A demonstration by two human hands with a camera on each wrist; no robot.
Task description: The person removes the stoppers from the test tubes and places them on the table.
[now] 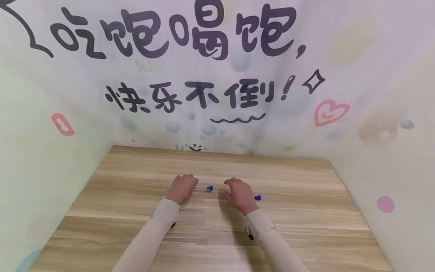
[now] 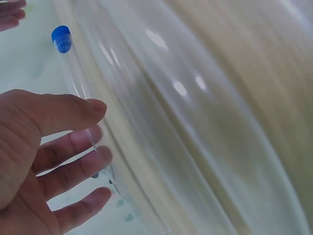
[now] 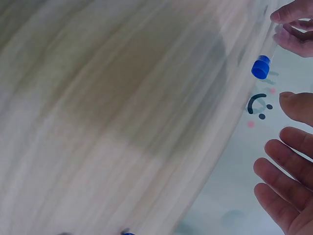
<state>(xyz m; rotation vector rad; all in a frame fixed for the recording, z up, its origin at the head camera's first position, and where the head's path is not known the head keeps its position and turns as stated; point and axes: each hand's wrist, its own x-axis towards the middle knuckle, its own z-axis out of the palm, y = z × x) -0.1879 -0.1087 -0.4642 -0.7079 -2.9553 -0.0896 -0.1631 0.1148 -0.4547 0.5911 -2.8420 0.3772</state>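
My left hand (image 1: 182,188) is low over the wooden table, its thumb and fingertips pinching a slim clear test tube (image 2: 74,73). A blue stopper (image 2: 61,39) closes the end of the tube that points right, towards my other hand. To the right of that stopper, my right hand (image 1: 239,195) is held just above the table with its fingers apart and nothing between them, as the right wrist view shows. Another blue stopper (image 1: 258,197) shows on the table beside the right hand's outer edge; whatever lies to its left is hidden by that hand.
The light wood-grain table (image 1: 210,230) reaches back to a pale wall covering (image 1: 163,128) with black lettering and doodles. Side walls (image 1: 391,158) close in the table on the left and right. Both forearms come in from the front in light sleeves (image 1: 146,238).
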